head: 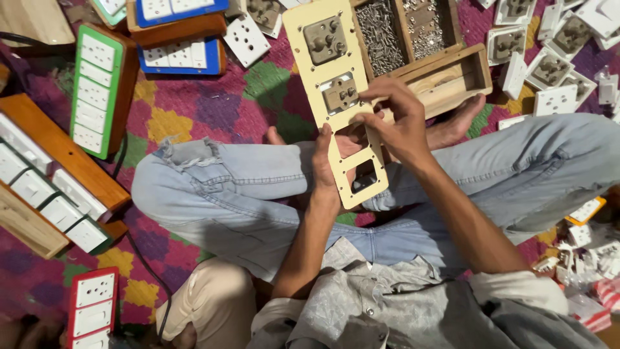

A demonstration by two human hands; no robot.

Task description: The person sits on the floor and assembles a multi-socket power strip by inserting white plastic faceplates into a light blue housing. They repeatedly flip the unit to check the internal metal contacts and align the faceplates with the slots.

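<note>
Above the lap, left hand (325, 169) and right hand (395, 123) grip the cream panel (323, 71) between them.

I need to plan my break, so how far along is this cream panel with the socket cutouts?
Done: two socket modules sit in the cream panel's upper cutouts. In hand: the left hand steadies the panel while the right hand works at the third opening. Left: the lowest cutout is empty; loose white sockets lie nearby.
</note>
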